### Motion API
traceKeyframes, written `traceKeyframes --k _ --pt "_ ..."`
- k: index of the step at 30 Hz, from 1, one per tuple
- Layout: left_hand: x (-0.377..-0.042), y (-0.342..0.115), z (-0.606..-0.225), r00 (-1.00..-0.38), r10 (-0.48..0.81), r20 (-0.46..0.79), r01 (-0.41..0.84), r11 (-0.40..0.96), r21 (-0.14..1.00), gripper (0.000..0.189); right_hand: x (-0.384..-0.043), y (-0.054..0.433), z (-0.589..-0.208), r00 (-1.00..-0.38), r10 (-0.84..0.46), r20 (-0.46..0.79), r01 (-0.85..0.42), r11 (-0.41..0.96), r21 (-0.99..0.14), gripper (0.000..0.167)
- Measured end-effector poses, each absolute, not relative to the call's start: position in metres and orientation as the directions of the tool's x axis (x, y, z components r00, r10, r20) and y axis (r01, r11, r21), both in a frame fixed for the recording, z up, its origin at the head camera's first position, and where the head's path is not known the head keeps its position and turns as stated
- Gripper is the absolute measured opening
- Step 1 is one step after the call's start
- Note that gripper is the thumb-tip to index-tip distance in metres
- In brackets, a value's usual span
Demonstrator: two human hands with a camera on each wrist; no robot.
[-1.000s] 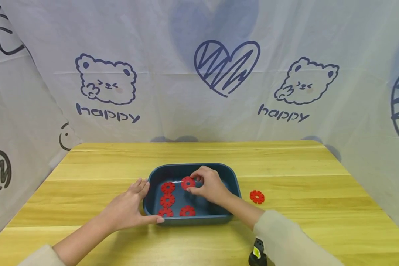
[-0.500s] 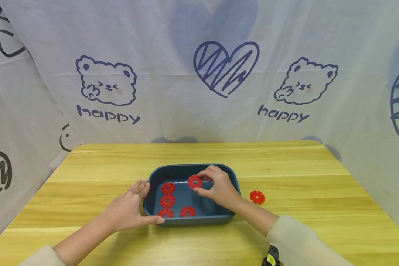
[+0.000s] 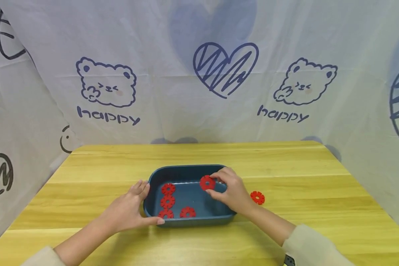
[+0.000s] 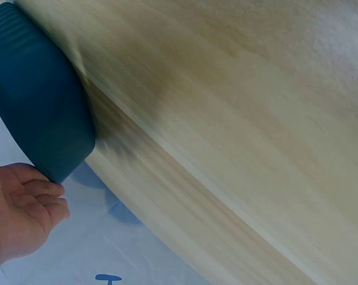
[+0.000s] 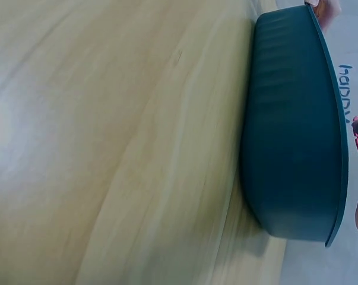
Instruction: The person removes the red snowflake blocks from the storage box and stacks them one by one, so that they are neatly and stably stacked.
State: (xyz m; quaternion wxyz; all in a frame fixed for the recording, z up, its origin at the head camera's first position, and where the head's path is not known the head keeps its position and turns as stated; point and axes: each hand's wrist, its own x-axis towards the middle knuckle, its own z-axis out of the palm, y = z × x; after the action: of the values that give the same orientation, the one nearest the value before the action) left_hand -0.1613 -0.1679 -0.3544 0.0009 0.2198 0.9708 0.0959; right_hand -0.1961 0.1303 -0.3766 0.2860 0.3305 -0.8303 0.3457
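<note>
In the head view, a red notched interlocking disc (image 3: 207,183) is pinched between the thumb and fingers of my right hand (image 3: 234,194), above the blue bin's right half. My left hand (image 3: 128,207) rests against the left end of the bin (image 3: 194,222), thumb along the front rim and fingers at the left wall. Three discs (image 3: 167,201) form a column in the bin's left part, and another disc (image 3: 187,212) lies by the front wall. One more disc (image 3: 257,197) lies on the table, right of the bin. The left wrist view shows my left fingers (image 4: 48,193) touching the bin's edge.
The bin stands on a yellow wood-grain table (image 3: 296,166). Behind it hangs a white cloth (image 3: 173,111) with bear and heart drawings. A black wrist strap (image 3: 288,260) shows below my right sleeve.
My right hand has moved rightward over the bin, carrying the pinched disc with it. My left hand stays against the bin, and the other discs lie where they were.
</note>
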Motion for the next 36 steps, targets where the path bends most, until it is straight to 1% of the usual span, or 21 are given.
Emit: traceKeyframes --k 9,19,27,33,36 --pt "-0.162 -0.17 -0.354 -0.906 0.422 0.036 0.421 0.886 0.193 0.109 -0.194 0.151 -0.38 -0.597 -0.308 0.741 -0.734 0.582 -0.35 0.039" --pt "-0.161 -0.171 -0.355 -0.905 0.424 0.046 0.424 0.885 0.193 0.109 -0.189 0.181 -0.379 -0.625 -0.255 0.738 -0.688 0.626 -0.367 0.039" --pt "-0.161 -0.17 -0.356 -0.904 0.425 0.044 0.425 0.883 0.201 0.11 -0.186 0.2 -0.385 -0.623 -0.232 0.747 -0.666 0.657 -0.352 0.04" --pt "-0.161 -0.17 -0.356 -0.904 0.426 0.041 0.425 0.883 0.201 0.11 -0.183 0.21 -0.391 -0.603 -0.228 0.764 -0.671 0.662 -0.332 0.039" --pt "-0.162 -0.17 -0.356 -0.903 0.428 0.043 0.427 0.882 0.2 0.11 -0.181 0.216 -0.394 -0.605 -0.222 0.765 -0.662 0.674 -0.327 0.039"
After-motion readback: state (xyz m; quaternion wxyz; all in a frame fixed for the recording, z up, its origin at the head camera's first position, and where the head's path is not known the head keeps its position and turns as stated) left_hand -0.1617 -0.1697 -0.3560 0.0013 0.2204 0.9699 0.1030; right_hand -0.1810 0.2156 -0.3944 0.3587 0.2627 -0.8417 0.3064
